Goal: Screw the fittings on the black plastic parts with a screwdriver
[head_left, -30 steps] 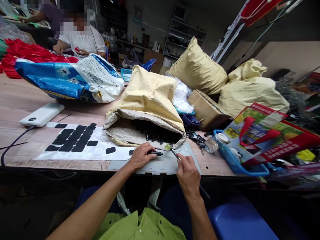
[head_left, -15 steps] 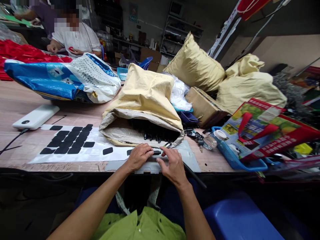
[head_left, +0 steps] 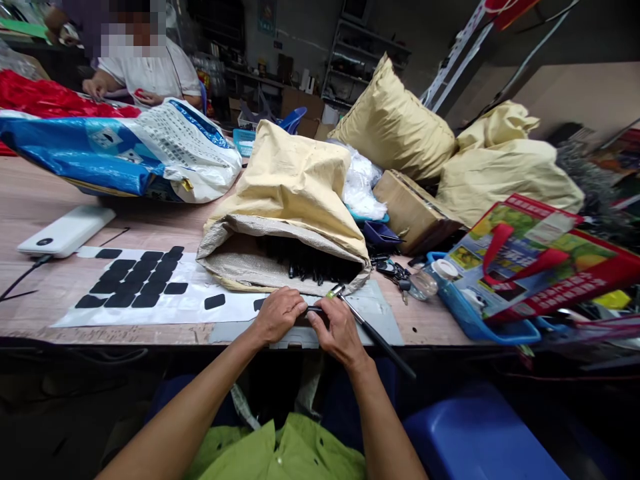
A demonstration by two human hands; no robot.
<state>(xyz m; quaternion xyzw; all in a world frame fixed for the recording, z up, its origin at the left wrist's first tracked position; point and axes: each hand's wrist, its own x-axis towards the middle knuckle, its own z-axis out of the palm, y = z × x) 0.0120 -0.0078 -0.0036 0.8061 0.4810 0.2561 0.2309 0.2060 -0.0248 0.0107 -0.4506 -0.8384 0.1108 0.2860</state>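
Observation:
Both my hands work at the table's front edge, before the open mouth of a tan woven sack (head_left: 300, 170). My left hand (head_left: 279, 316) pinches one end of a slim black tube-like piece (head_left: 314, 309). The other end sits in the fingers of my right hand (head_left: 339, 328), which hide part of it. Just beyond and to the right of my right hand lies a hammer (head_left: 373, 330), its black handle jutting past the table edge. Under my hands is a grey board (head_left: 383, 313). Many small black pieces (head_left: 313, 272) lie inside the sack mouth.
Left of the sack, a white sheet (head_left: 187, 312) carries several black rounded patches (head_left: 135, 293). A white power bank (head_left: 67, 230) with a cable and a blue-white bag (head_left: 125, 150) lie farther left. Rightward are keys, a jar (head_left: 424, 283) and a blue basket (head_left: 467, 320). A co-worker (head_left: 145, 70) sits opposite.
My right hand has moved left, closer to my left hand, and now covers more of the black piece. More of the hammer shows beside it. The view has shifted slightly.

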